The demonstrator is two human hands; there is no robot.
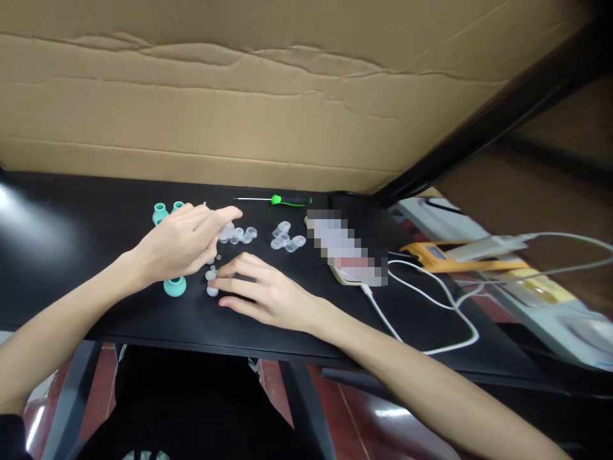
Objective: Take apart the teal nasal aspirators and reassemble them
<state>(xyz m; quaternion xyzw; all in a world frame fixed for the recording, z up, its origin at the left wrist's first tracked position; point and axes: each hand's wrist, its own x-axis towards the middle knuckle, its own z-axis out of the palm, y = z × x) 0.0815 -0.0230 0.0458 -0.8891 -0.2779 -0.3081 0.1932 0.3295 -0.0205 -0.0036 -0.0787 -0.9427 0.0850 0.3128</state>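
Observation:
My left hand (184,241) hovers over a group of teal round-bellied pieces with open necks, hiding some of them. Its outer fingers stretch to the right, while the thumb and forefinger curl together; what they pinch is hidden. One teal piece (175,286) shows just below this hand, and another teal piece (159,213) stands beyond it. My right hand (265,291) has its fingers spread, with the fingertips at small whitish round pieces (212,289) on the black table. Several translucent caps (238,235) lie past the left fingertips.
More translucent caps (283,237) lie right of centre. A green-and-black screwdriver (290,200) rests near the cardboard wall (201,96). A phone (342,249) with a white cable (472,335) occupies the right side of the black table (119,319), near a yellow device (431,255).

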